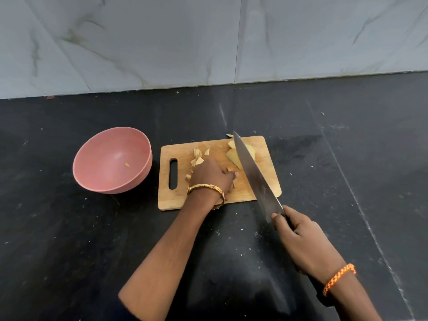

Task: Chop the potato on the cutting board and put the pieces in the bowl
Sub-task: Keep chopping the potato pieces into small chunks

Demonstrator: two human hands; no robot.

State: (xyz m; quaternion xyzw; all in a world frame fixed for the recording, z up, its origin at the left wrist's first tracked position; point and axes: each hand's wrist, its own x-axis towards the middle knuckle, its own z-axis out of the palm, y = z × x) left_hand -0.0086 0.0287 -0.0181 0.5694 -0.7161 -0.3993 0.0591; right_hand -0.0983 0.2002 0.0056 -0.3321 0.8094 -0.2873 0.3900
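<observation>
One small potato chip lies in the pink round bowl (112, 159). Cut pale potato pieces (198, 159) are covered on the wooden cutting board (218, 172) by the left hand (212, 176), fingers cupped; bowl lies leftward. Long steel knife (254, 174) is gripped by the right hand (305, 242).

Cutting board (208, 200) pale wood, matt, scuffed w/ cut marks. Knife (254, 174) blade dull grey metal; bowl (111, 158) pink plastic, soft sheen. Counter (69, 239) dark stone, speckled; wall (162, 42) glossy marble-look tile
</observation>
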